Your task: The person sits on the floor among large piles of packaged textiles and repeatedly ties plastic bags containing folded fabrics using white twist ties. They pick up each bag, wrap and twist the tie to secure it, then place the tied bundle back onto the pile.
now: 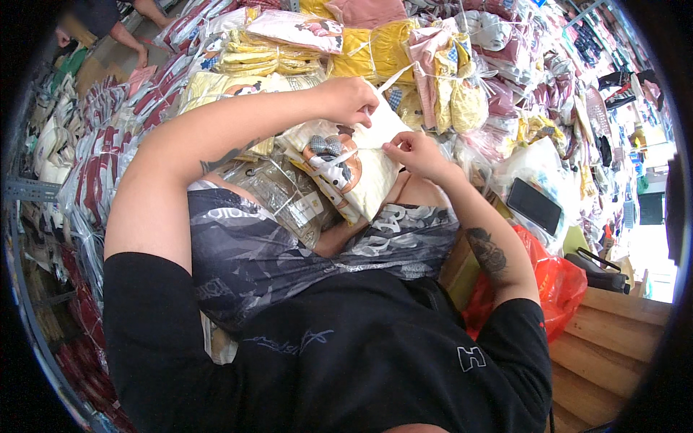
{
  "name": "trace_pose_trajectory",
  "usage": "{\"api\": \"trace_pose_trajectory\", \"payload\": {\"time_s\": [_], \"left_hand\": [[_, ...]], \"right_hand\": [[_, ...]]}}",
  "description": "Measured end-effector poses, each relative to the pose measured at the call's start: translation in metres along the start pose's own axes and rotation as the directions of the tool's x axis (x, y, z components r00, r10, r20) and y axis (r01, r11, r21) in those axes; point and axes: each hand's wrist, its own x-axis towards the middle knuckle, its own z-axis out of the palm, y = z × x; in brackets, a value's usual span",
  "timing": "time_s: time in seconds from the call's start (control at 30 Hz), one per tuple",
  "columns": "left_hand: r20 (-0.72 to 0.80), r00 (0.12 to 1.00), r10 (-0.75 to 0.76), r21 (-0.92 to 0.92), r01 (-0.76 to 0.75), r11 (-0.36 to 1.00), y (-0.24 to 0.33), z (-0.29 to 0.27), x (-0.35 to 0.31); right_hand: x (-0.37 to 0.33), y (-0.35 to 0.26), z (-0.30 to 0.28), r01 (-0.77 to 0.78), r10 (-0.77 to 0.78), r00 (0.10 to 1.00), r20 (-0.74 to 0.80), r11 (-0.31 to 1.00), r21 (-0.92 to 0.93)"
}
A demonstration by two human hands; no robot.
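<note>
My left hand (354, 99) pinches a white strap (382, 81) above a cream bundle of folded clothes (357, 169) printed with a cartoon figure. The bundle rests on my lap, tied across with the same white strap. My right hand (417, 155) grips the strap at the bundle's right edge, thumb pressed on it. Both forearms reach up from the lower frame. A clear plastic packet (285, 195) lies under the bundle on my left thigh.
Heaps of bagged yellow, pink and red clothes (375, 50) fill the area ahead and left. A black phone (534, 205) lies on bags at right, above a red plastic bag (559, 285). Wooden planks (613, 339) sit lower right. Another person's arms (130, 32) work top left.
</note>
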Motion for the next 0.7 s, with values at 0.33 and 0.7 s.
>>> {"api": "trace_pose_trajectory", "payload": {"time_s": [0.33,0.7], "left_hand": [[0.076,0.864,-0.497,0.131,0.486,0.864,-0.023,-0.016,-0.019],[-0.076,0.815,-0.575,0.174,0.578,0.797,-0.040,-0.025,-0.048]], "right_hand": [[0.012,0.017,0.028,0.304,-0.332,0.908,-0.256,0.942,-0.142],[0.008,0.031,0.024,0.383,-0.402,0.905,-0.140,0.912,-0.145]]}}
